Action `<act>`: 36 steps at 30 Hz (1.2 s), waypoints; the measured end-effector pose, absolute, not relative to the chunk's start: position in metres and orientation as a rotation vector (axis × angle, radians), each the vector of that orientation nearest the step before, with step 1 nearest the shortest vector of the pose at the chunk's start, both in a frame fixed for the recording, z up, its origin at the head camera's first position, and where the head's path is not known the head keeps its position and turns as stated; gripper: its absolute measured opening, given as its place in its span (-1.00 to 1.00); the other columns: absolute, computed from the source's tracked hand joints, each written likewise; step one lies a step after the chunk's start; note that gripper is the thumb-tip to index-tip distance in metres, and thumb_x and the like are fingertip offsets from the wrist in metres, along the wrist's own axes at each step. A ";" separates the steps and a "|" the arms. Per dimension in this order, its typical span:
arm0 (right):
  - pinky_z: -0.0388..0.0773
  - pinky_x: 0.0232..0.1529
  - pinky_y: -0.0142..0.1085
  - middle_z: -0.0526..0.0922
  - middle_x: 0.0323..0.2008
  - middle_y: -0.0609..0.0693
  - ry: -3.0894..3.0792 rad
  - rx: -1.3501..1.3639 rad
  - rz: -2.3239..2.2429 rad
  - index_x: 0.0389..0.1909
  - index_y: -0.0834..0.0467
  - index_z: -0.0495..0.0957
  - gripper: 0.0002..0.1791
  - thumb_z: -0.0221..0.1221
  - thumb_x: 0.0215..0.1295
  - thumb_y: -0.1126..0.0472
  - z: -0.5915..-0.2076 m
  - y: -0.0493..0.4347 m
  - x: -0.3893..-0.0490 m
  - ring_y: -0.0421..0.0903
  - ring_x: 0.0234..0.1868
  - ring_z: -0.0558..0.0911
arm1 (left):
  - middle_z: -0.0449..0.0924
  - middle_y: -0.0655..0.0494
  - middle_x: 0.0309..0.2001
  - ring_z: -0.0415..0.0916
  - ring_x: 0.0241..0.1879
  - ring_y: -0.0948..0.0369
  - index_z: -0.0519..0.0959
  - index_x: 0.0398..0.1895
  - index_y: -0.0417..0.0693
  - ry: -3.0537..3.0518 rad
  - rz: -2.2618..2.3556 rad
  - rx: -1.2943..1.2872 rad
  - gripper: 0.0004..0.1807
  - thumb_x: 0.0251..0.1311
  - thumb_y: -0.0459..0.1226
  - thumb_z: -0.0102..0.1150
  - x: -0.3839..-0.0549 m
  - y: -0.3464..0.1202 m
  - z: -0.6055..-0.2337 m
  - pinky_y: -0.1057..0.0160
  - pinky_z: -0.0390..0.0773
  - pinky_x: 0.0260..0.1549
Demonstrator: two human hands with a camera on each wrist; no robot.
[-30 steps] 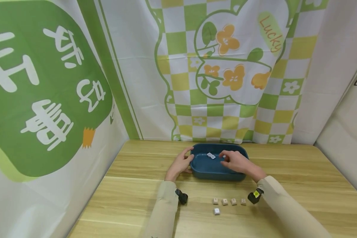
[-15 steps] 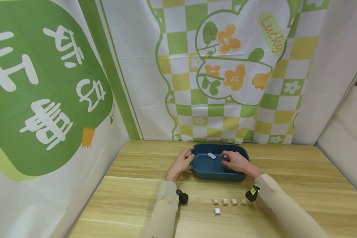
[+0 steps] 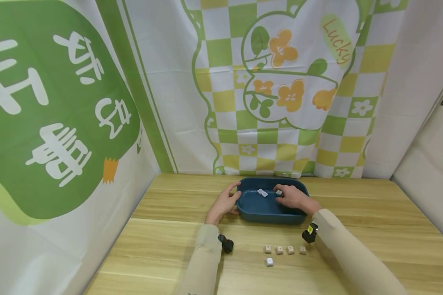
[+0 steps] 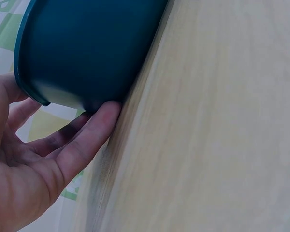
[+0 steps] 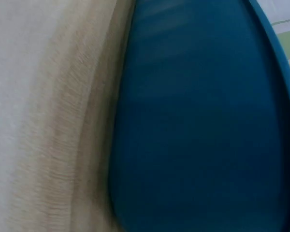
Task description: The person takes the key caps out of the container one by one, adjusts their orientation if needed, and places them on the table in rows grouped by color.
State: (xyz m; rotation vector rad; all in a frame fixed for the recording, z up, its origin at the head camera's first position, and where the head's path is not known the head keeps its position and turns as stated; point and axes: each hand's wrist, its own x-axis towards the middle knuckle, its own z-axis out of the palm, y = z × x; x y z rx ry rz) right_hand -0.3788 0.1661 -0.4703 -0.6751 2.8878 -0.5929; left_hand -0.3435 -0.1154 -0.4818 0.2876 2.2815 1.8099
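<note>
Dark blue, the basin (image 3: 267,217) stands toward the far side of the wooden table (image 3: 162,229); the right hand (image 3: 294,198) hides part of its right end. The left wrist view cuts the basin off at the top, and the right wrist view gives a close, blurred stretch of its outer wall, so the right fingertips can be read from the head view alone. There, thumb and forefinger are bent and slightly apart inside the basin, with a single white keycap (image 3: 279,192) at the forefinger's tip; whether they grip it cannot be told. The left hand (image 3: 225,203) holds the basin's left end in a wide, loose grasp, digits spread at the rim and one fingertip low on the outer wall.

The basin is oblong and plain, with rounded corners. On its floor, left of the right hand, two white keycaps (image 3: 264,194) lie against each other. Nearer, on the table, four beige keycaps (image 3: 279,250) form a left-to-right row, with a lone white keycap (image 3: 269,262) on the near side of the leftmost. Their top markings are too small to read. Beige sleeves (image 3: 203,258) run off the near edge; beyond the table hangs a checked drape (image 3: 221,53), its top cut off.
</note>
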 end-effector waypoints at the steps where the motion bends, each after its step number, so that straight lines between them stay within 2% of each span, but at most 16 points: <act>1: 0.63 -0.22 -0.11 0.70 -0.14 0.19 2.888 -0.683 -0.585 0.13 0.21 0.52 -0.63 0.19 0.34 0.22 -0.470 0.166 -0.381 0.00 -0.20 0.66 | 0.37 -0.42 0.19 0.28 -0.70 0.19 0.17 0.51 0.14 2.284 1.815 0.287 -0.46 0.51 -0.15 -0.08 -0.346 -0.116 -0.485 -0.21 0.69 -0.27; 3: 0.63 -0.22 -0.13 0.69 -0.12 0.19 2.892 -0.683 -0.566 0.12 0.21 0.53 -0.64 0.19 0.33 0.21 -0.470 0.166 -0.384 -0.01 -0.21 0.65 | 0.38 -0.39 0.19 0.27 -0.70 0.20 0.19 0.50 0.17 2.294 1.820 0.291 -0.46 0.51 -0.14 -0.07 -0.347 -0.116 -0.487 -0.16 0.71 -0.31; 6: 0.61 -0.31 -0.21 0.68 -0.13 0.17 2.891 -0.678 -0.551 0.12 0.20 0.53 -0.65 0.18 0.34 0.22 -0.469 0.165 -0.388 -0.07 -0.32 0.63 | 0.39 -0.38 0.18 0.24 -0.71 0.21 0.21 0.49 0.17 2.304 1.821 0.295 -0.47 0.50 -0.15 -0.06 -0.347 -0.116 -0.487 -0.11 0.72 -0.35; 10: 0.52 -0.49 -0.31 0.66 -0.26 0.11 2.890 -0.658 -0.551 0.10 0.21 0.53 -0.66 0.16 0.34 0.24 -0.467 0.165 -0.391 -0.14 -0.52 0.56 | 0.41 -0.38 0.14 0.24 -0.69 0.22 0.23 0.48 0.19 2.311 1.818 0.286 -0.49 0.50 -0.17 -0.07 -0.347 -0.115 -0.487 -0.10 0.73 -0.36; 13: 0.48 -0.55 -0.33 0.63 -0.36 0.06 2.891 -0.648 -0.543 0.09 0.21 0.53 -0.67 0.15 0.33 0.25 -0.467 0.164 -0.393 -0.16 -0.58 0.53 | 0.43 -0.36 0.11 0.27 -0.66 0.20 0.24 0.47 0.21 2.314 1.812 0.280 -0.49 0.50 -0.16 -0.06 -0.347 -0.115 -0.487 -0.08 0.73 -0.37; 17: 0.47 -0.54 -0.33 0.61 -0.42 0.04 2.903 -0.640 -0.513 0.10 0.21 0.53 -0.66 0.14 0.33 0.26 -0.469 0.164 -0.395 -0.16 -0.58 0.53 | 0.45 -0.33 0.06 0.28 -0.62 0.19 0.25 0.47 0.21 2.317 1.809 0.276 -0.50 0.50 -0.16 -0.06 -0.348 -0.115 -0.488 -0.07 0.74 -0.39; 22: 0.47 -0.51 -0.32 0.65 -0.38 0.07 2.936 -0.609 -0.488 0.09 0.21 0.57 -0.67 0.13 0.33 0.27 -0.473 0.164 -0.398 -0.16 -0.58 0.54 | 0.45 -0.32 0.01 0.28 -0.61 0.19 0.26 0.46 0.22 2.317 1.809 0.270 -0.50 0.50 -0.16 -0.06 -0.349 -0.115 -0.489 -0.07 0.73 -0.39; 31: 0.52 -0.33 -0.20 0.67 -0.23 0.15 2.978 -0.653 -0.440 -0.04 0.23 0.60 -0.75 0.15 0.29 0.28 -0.476 0.167 -0.401 -0.05 -0.37 0.53 | 0.41 -0.38 0.14 0.28 -0.65 0.19 0.25 0.47 0.20 2.306 1.814 0.282 -0.49 0.50 -0.14 -0.05 -0.349 -0.116 -0.489 -0.09 0.73 -0.36; 36: 0.51 -0.42 -0.26 0.65 -0.34 0.11 2.976 -0.654 -0.439 -0.10 0.24 0.59 -0.80 0.16 0.30 0.27 -0.476 0.168 -0.400 -0.10 -0.46 0.54 | 0.43 -0.34 0.10 0.28 -0.62 0.18 0.24 0.47 0.22 2.307 1.812 0.280 -0.49 0.50 -0.13 -0.05 -0.348 -0.116 -0.488 -0.07 0.73 -0.37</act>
